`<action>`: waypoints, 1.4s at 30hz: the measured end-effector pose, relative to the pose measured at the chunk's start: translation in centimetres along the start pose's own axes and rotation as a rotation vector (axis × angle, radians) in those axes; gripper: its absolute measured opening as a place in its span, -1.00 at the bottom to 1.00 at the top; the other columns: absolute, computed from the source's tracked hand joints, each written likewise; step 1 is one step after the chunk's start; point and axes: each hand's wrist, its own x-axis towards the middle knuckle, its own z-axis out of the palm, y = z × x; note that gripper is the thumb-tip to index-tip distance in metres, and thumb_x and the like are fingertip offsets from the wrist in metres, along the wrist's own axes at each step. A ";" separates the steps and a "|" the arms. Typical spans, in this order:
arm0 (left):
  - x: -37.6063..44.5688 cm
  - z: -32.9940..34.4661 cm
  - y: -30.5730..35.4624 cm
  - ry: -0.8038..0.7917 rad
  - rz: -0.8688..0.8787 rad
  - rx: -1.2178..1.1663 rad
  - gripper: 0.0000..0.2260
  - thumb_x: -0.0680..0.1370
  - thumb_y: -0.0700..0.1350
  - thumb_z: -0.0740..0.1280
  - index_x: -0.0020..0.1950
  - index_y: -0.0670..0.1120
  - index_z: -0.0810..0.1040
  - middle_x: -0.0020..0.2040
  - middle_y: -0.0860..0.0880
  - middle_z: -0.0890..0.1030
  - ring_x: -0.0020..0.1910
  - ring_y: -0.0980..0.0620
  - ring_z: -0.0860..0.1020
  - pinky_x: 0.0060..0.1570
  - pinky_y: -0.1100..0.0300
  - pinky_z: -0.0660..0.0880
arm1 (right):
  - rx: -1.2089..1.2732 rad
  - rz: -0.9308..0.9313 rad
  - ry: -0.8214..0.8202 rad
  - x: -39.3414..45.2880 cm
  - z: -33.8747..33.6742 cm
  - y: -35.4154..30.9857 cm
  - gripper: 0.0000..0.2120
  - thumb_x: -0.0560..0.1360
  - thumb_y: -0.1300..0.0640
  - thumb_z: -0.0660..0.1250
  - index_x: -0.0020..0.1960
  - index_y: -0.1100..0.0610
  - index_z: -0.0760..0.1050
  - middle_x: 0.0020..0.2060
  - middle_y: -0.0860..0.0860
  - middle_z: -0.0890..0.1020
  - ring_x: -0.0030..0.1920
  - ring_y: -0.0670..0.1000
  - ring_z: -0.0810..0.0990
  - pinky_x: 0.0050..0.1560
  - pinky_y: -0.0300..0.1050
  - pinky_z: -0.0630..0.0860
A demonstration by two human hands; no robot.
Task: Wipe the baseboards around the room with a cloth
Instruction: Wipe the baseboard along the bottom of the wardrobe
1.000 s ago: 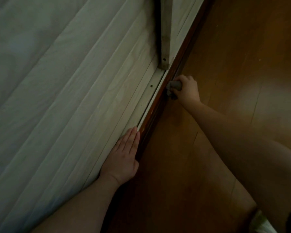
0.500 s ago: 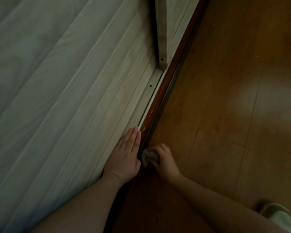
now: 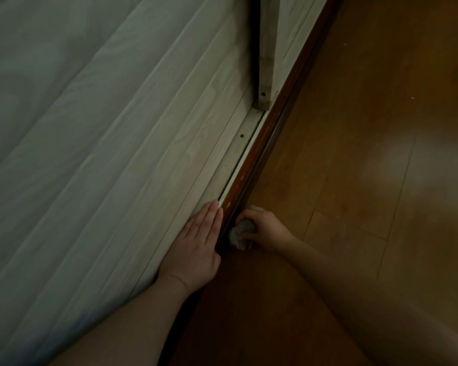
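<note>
Right hand [image 3: 266, 228] hardly shifted since half a second ago, gripping balled cloth [image 3: 241, 233] against baseboard [image 3: 251, 167]; left hand [image 3: 196, 247] flat, fingers straight, on wall panel [image 3: 132, 165].

Counted relative to the one reddish-brown baseboard [image 3: 251, 165]: two hands, the left hand [image 3: 196, 247] on its wall side and the right hand [image 3: 265, 228] on its floor side, one cloth [image 3: 239, 233] against it, and two dark screw holes on its wall side.

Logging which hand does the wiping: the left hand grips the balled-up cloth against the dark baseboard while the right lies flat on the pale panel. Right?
Hands swapped. In the head view the right hand grips the cloth against the baseboard; the left hand lies flat on the pale panel.
</note>
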 end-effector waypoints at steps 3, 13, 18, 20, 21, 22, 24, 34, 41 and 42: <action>0.0 -0.1 0.0 -0.014 0.000 -0.012 -0.27 0.54 0.01 0.21 0.60 -0.21 -0.03 0.62 -0.18 -0.03 0.61 -0.12 -0.03 0.54 -0.01 0.02 | 0.089 0.085 0.065 -0.4 0.8 0.2 -0.65 0.39 0.10 0.54 0.06 -0.15 0.48 0.03 -0.18 0.45 0.07 -0.15 0.45 -0.01 -0.48 0.33; 0.0 0.3 -0.1 -0.005 -0.001 -0.001 -0.29 0.57 0.07 -0.05 0.56 -0.14 -0.38 0.57 -0.11 -0.40 0.55 -0.02 -0.40 0.49 0.08 -0.38 | 0.071 0.131 0.133 0.9 -1.8 0.8 -0.65 0.38 0.07 0.55 0.04 -0.17 0.46 0.00 -0.19 0.46 0.04 -0.14 0.47 -0.06 -0.45 0.31; -0.1 0.6 -0.1 -0.007 -0.004 -0.021 -0.30 0.56 0.07 -0.09 0.54 -0.14 -0.41 0.58 -0.11 -0.38 0.56 -0.03 -0.37 0.55 0.05 -0.27 | 0.038 0.200 0.171 2.5 -5.2 0.9 -0.68 0.41 0.14 0.52 0.04 -0.10 0.47 0.04 -0.12 0.46 0.06 -0.08 0.48 -0.04 -0.28 0.38; -0.1 0.6 -0.1 -0.012 -0.001 -0.018 -0.29 0.58 0.06 -0.04 0.56 -0.15 -0.39 0.58 -0.12 -0.38 0.56 -0.03 -0.36 0.56 0.03 -0.24 | 0.154 0.273 0.331 2.8 -6.7 1.0 -0.72 0.44 0.14 0.49 0.04 -0.06 0.47 0.05 -0.08 0.49 0.07 -0.05 0.50 -0.10 -0.31 0.42; -0.1 0.7 -0.1 -0.012 0.004 -0.014 -0.29 0.58 0.06 -0.03 0.56 -0.15 -0.37 0.59 -0.13 -0.36 0.57 -0.04 -0.35 0.56 0.03 -0.22 | 0.243 0.318 0.436 3.0 -7.5 1.0 -0.74 0.46 0.13 0.48 0.06 -0.04 0.47 0.07 -0.05 0.51 0.07 -0.03 0.52 -0.08 -0.27 0.47; 0.0 0.7 -0.1 -0.013 0.005 -0.011 -0.29 0.58 0.06 -0.01 0.57 -0.16 -0.35 0.59 -0.13 -0.35 0.57 -0.04 -0.34 0.56 0.03 -0.22 | 0.307 0.351 0.530 3.1 -8.1 1.1 -0.74 0.47 0.11 0.46 0.10 -0.01 0.48 0.08 -0.03 0.53 0.07 -0.02 0.53 -0.02 -0.20 0.51; 0.0 0.7 -0.1 -0.017 0.003 -0.009 -0.28 0.58 0.04 0.04 0.58 -0.16 -0.30 0.60 -0.13 -0.30 0.58 -0.04 -0.30 0.56 0.04 -0.21 | 0.315 0.376 0.630 3.1 -8.5 1.2 -0.70 0.49 0.08 0.45 0.17 0.03 0.48 0.09 -0.02 0.53 0.07 -0.03 0.53 0.07 -0.12 0.53; -0.1 0.1 0.1 0.013 -0.032 -0.046 -0.31 0.59 0.05 0.13 0.60 -0.14 -0.12 0.63 -0.11 -0.12 0.60 -0.01 -0.16 0.55 0.07 -0.13 | 0.186 0.229 0.415 -3.4 1.0 0.9 -0.70 0.48 0.00 0.46 0.16 -0.05 0.47 -0.06 -0.20 0.38 0.00 -0.15 0.42 -0.06 -0.37 0.29; 3.2 -1.8 1.0 0.143 -0.004 -0.076 -0.45 0.64 0.02 0.02 0.60 -0.18 0.15 0.58 -0.15 0.22 0.57 -0.08 0.17 0.55 0.00 0.09 | 0.170 0.154 0.258 -5.6 5.0 -0.6 -0.60 0.37 0.02 0.55 0.10 -0.09 0.43 -0.04 -0.22 0.34 0.04 -0.15 0.38 0.02 -0.36 0.32; 4.9 -2.3 1.1 0.150 0.006 -0.077 -0.44 0.64 0.02 0.03 0.61 -0.17 0.10 0.60 -0.14 0.17 0.58 -0.07 0.12 0.56 0.02 0.03 | 0.178 0.148 0.246 -5.6 5.3 -0.8 -0.60 0.38 0.04 0.55 0.11 -0.08 0.44 -0.01 -0.21 0.35 0.06 -0.14 0.39 0.06 -0.30 0.37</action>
